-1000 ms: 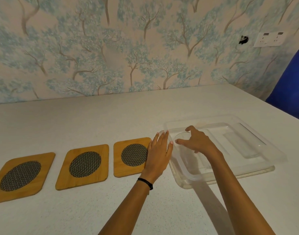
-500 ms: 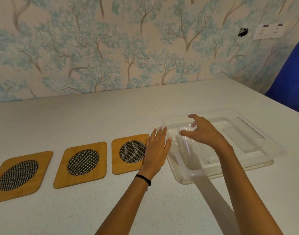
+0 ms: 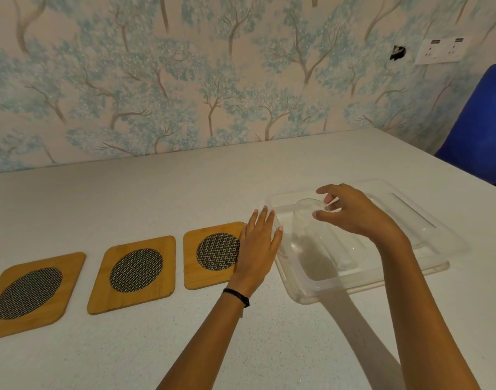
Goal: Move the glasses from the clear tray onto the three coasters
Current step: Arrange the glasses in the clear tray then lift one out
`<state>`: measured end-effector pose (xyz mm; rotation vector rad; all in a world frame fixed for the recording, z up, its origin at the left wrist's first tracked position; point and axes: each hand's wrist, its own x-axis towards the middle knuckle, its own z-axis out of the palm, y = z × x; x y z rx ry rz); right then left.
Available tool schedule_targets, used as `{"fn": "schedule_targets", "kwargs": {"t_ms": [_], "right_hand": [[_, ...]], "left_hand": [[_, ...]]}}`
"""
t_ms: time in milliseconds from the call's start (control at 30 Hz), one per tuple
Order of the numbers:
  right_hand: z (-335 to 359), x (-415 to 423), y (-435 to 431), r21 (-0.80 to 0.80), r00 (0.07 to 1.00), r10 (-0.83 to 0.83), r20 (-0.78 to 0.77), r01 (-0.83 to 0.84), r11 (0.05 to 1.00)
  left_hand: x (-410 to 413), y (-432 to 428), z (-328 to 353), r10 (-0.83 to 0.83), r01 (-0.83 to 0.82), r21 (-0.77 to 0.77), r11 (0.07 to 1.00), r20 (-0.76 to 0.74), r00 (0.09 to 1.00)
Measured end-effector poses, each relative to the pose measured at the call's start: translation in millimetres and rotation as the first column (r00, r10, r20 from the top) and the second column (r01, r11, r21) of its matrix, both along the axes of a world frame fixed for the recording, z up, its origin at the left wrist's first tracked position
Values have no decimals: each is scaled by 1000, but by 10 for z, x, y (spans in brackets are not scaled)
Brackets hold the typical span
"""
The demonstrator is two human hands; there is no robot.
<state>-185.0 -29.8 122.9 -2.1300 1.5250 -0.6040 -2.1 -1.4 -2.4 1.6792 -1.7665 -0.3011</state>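
Three bamboo coasters with dark mesh centres lie in a row: left [image 3: 27,291], middle [image 3: 134,273], right [image 3: 213,254]. The clear tray [image 3: 367,280] sits to their right. My right hand [image 3: 353,215] grips the rim of a clear glass [image 3: 304,223], which stands nearly upright in the tray's left part. Two more clear glasses lie on their sides in the tray, one in the middle [image 3: 342,251] and one at the far right [image 3: 410,220]. My left hand [image 3: 258,246] lies flat on the table between the right coaster and the tray, holding nothing.
The white table [image 3: 157,198] runs back to a wall with tree-patterned wallpaper. A blue chair [image 3: 480,130] stands past the table's right edge. A wall socket [image 3: 441,50] is at the upper right.
My right hand has raised the leftmost glass from lying in the tray to nearly upright, holding its rim. My left hand has stayed flat beside the tray.
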Motion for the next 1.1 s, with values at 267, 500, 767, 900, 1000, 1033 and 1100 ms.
{"fn": "schedule_targets", "kwargs": {"t_ms": [267,500,767,900,1000,1033,1100], "right_hand": [[31,-314,-67,49,997,-77,15,77,996],[-181,-483,-59,248,957,-78,-278,150,957],[-464,-383,-19,347,932,-49,-360,183,920],[-557,-362,-11,371,948,-73,-311,192,908],[-608,-375,-8,360,946,-74,-315,191,913],[-624,-380,-9,356,947,-76,-312,190,915],[-658,-410,-20,351,956,-89,-280,188,917]], "left_hand": [[-27,65,63,-33,35,29,999,-67,997],[-21,79,65,-70,70,0,998,-142,987],[-12,53,30,-57,55,-21,998,-96,994],[-15,46,17,-54,52,-25,998,-102,993],[-20,43,7,-55,53,-26,998,-109,993],[-17,42,2,-56,54,-29,998,-109,992],[-16,42,-10,-63,60,-32,998,-114,991]]}}
